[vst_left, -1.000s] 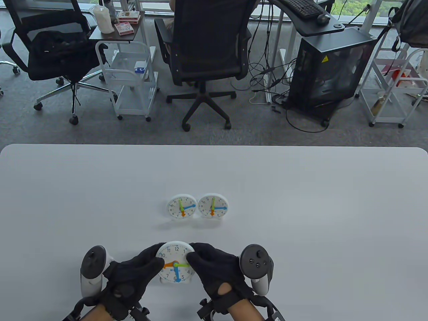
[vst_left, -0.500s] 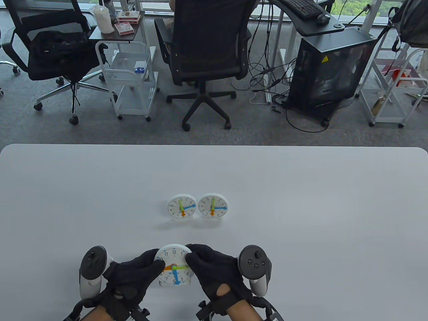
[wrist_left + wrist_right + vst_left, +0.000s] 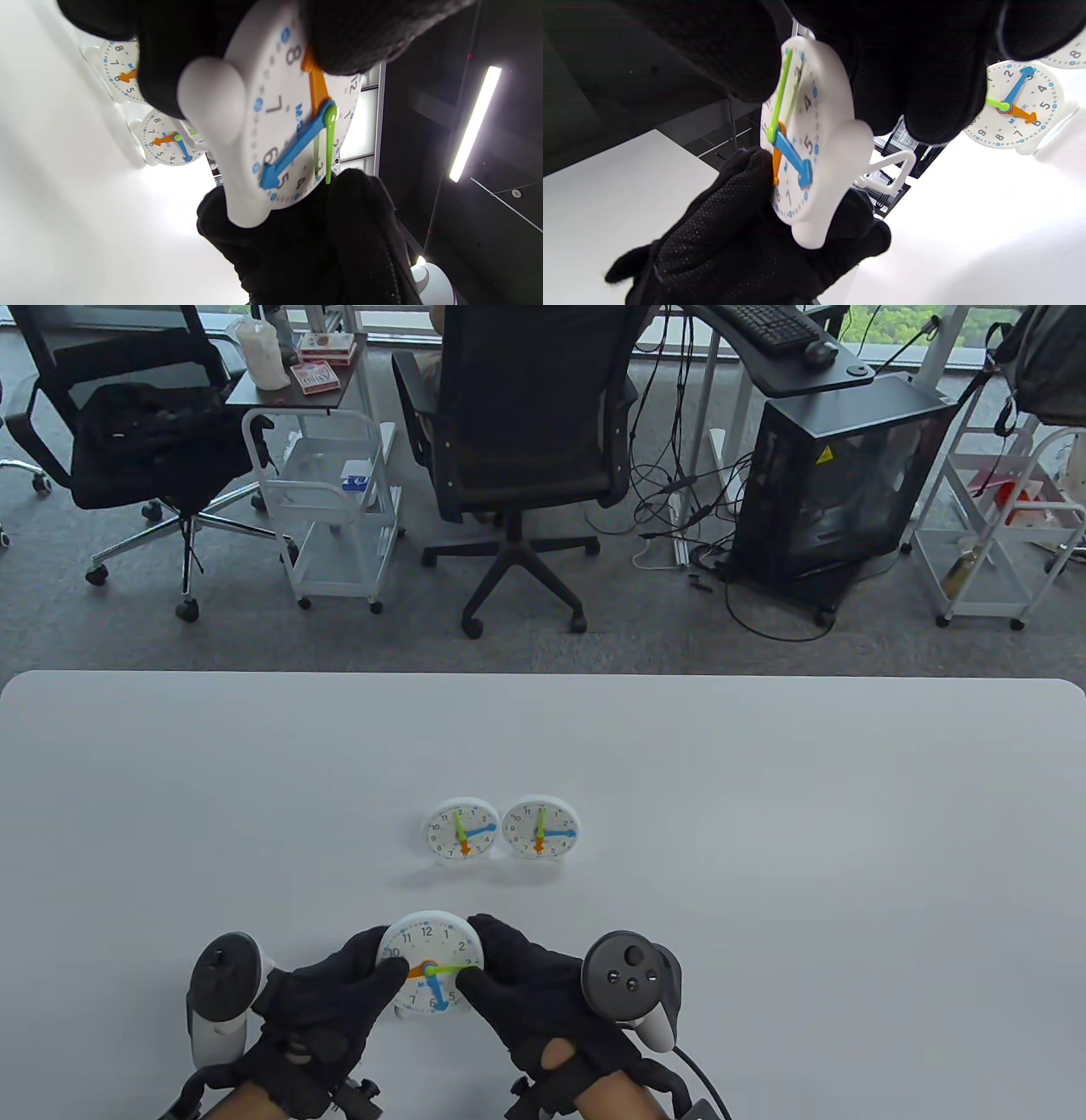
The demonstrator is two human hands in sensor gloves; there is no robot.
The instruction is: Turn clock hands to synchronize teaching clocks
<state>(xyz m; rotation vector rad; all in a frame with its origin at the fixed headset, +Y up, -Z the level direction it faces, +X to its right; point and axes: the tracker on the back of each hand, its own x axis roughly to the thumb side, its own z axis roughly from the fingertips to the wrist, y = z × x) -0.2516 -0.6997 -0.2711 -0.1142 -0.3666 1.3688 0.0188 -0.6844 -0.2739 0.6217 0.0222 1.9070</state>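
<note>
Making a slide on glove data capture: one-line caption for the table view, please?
Both gloved hands, left hand and right hand, hold a teaching clock near two set clocks.

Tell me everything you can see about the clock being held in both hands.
The held clock is a round teaching clock of white plastic, with black numerals, blue minute dots and a footed white base. It has three hands: orange toward the 9, blue between the 5 and 6, thin green toward the 3. It sits at the table's near edge, face tilted up toward the camera. The left hand grips its left rim; the right hand holds the right side, a fingertip at the green hand's tip.
</note>
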